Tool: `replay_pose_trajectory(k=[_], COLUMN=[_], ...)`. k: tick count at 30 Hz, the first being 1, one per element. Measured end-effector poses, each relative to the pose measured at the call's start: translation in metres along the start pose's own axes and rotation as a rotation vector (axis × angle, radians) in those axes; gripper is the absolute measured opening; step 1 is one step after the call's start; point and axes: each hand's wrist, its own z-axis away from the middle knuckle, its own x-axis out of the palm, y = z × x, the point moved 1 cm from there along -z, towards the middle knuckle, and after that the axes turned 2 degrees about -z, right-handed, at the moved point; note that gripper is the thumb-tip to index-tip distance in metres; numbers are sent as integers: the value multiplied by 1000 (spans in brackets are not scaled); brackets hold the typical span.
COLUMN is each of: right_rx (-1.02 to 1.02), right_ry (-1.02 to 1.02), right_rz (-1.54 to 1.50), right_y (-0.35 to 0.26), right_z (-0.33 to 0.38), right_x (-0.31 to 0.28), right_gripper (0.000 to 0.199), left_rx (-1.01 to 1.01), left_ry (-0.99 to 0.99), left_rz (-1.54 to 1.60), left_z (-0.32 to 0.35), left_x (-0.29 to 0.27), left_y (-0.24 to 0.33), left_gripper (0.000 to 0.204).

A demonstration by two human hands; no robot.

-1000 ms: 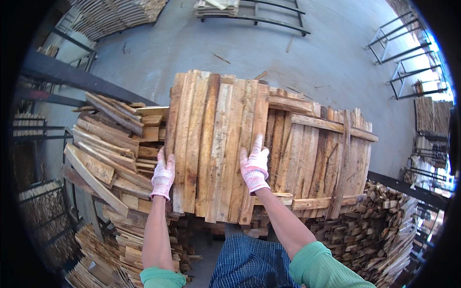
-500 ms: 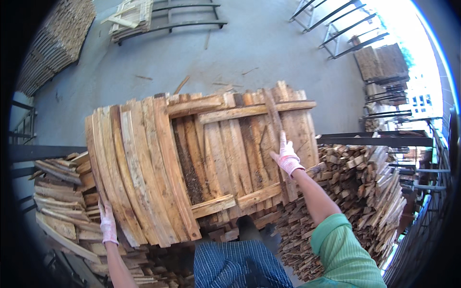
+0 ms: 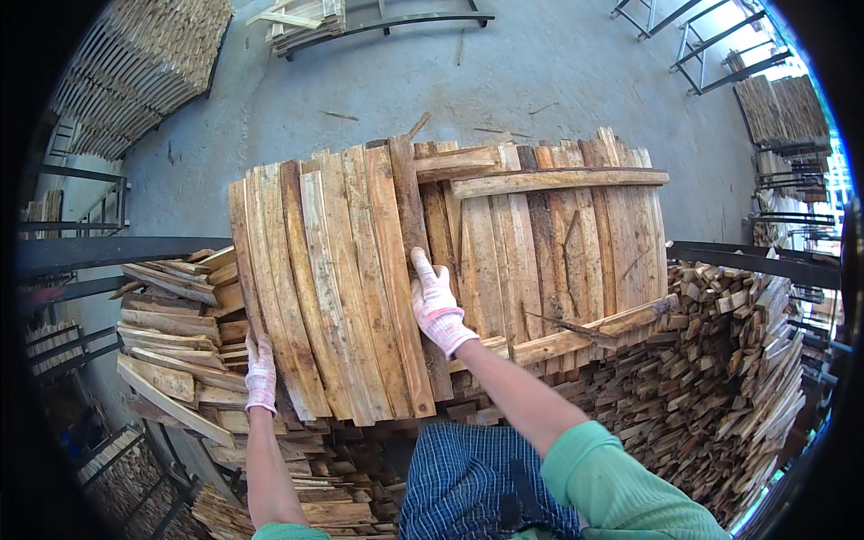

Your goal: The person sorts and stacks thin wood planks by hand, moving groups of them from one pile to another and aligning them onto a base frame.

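Observation:
In my white and pink glove, my right hand [image 3: 438, 310] grips a dark brown wooden slat [image 3: 407, 193] near its lower end. The slat lies against the right side of a row of upright-lying slats [image 3: 346, 279], close alongside the last pale one. At the row's left end, my gloved left hand [image 3: 261, 373] rests along the edge of the outermost slat, fingers stretched out. Right of the held slat, a lower layer of slats [image 3: 540, 247] shows, with crosswise strips, a back strip [image 3: 558, 183] and a front strip [image 3: 585, 333], lying over it.
Heaps of rough offcuts rise on both sides, a right heap [image 3: 720, 369] and a left heap [image 3: 171, 351]. A dark metal rail [image 3: 117, 255] runs at the left. Farther off are a large wood stack [image 3: 144, 76], a metal rack [image 3: 396, 20] and scraps on the grey floor [image 3: 315, 85].
My right hand has carried the dark slat leftward, from over the lower layer to the row's right side. My left hand stays at the row's left end. The whole view has shifted.

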Motion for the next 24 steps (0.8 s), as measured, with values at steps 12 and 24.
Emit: replay_pose_trajectory(k=[12,24], right_rx=[151,188], right_ry=[-111,-434], right_rz=[537,525], right_y=[-21,126], right_z=[57,102], right_x=[-160,-318], right_gripper=[68,27], left_rx=[542,534], left_ry=[60,-529], left_rz=[-1241,-1191], left_z=[57,261], left_x=[135,328], left_y=[73,-18], left_gripper=[75,55])
